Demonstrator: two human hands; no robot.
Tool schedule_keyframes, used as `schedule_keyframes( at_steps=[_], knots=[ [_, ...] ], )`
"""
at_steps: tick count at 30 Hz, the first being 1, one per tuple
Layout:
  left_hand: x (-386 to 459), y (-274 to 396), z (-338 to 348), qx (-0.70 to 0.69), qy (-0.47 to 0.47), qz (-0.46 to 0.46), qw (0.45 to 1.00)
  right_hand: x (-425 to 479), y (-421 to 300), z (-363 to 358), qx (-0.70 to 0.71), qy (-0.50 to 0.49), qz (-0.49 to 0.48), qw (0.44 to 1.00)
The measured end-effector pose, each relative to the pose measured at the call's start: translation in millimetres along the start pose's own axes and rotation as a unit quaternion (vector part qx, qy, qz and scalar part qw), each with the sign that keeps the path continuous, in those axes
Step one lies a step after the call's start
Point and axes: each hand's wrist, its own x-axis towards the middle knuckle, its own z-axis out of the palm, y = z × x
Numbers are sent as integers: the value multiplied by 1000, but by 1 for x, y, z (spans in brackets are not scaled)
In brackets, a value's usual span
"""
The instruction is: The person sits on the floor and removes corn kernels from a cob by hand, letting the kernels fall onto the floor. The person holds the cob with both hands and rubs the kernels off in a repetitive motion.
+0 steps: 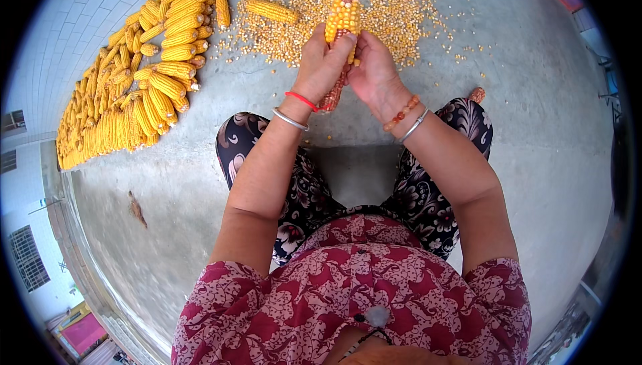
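A partly shelled ear of corn (345, 14) is held up in front of me, above the floor. Yellow kernels cover much of its upper part, while a strip along it is bare and reddish. My left hand (326, 59) wraps it from the left, thumb lying along the bare strip. From the right, my right hand (375, 69) closes its fingers against the ear, with a few kernels beside the fingertips. Below the hands a bare reddish cob end (331, 98) sticks out; whether it belongs to the same ear or to a second cob is hidden by the fingers.
Loose corn kernels (281, 39) spread over the concrete floor (541, 114) ahead. Among them lies a full ear (271, 11), with a shorter ear (223, 12) to its left. Many ears form a long pile (120, 84) at left. A stripped cob (477, 95) rests beyond my right knee.
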Motion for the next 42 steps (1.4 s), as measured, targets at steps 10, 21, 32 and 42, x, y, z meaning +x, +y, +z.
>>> schedule_keyframes(
  at_steps=[10, 21, 32, 42],
  knots=[
    [2, 3, -3, -48, -48, -52, 996, 3, -5, 3, 15, -40, 1, 999],
    [4, -3, -1, 202, 34, -1, 979, 7, 10, -1, 73, -20, 0, 997],
    [4, 4, 7, -125, 31, -91, 987, 24, 27, -21, 24, -16, 27, 999],
    [1, -2, 1, 60, -34, 8, 998, 7, -7, 1, 29, -40, -52, 997]
  ],
)
